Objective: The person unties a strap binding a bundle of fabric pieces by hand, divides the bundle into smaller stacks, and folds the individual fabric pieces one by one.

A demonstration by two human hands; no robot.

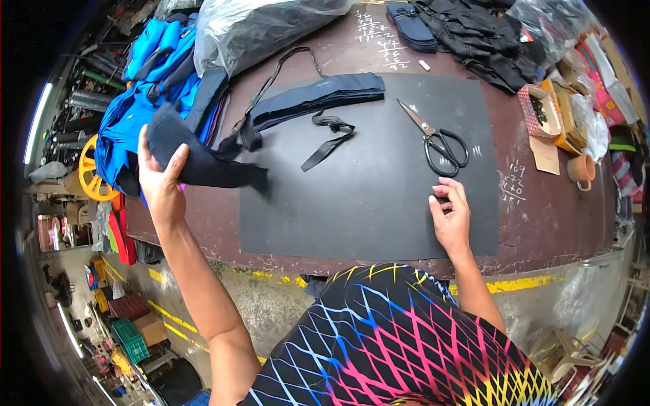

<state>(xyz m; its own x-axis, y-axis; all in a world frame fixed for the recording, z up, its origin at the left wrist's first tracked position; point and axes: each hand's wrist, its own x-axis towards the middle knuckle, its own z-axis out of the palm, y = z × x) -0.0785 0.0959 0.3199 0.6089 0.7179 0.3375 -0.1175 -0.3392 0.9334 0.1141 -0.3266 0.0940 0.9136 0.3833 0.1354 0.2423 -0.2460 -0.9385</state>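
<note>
My left hand [162,177] grips dark fabric strips [203,162] at the table's left side, thumb on top. Their loose end hangs out to the right and is blurred. Just below the scissors' handles, my right hand [451,215] hovers over or rests on the black mat [365,216]; its fingers are loosely curled, thumb apart, with nothing visible in them. The black-handled scissors [440,143] lie with blades pointing to the upper left. A stack of dark fabric strips [318,98] lies along the mat's upper left, with a crumpled narrow strip [330,145] below it.
Blue fabric pieces [145,88] are heaped at the left. A clear plastic bag [264,30] sits at the back, and black fabric [481,40] at the back right. On the right stand a small box [539,111] and a brown mug [580,170]. White chalk [424,65] lies near written figures.
</note>
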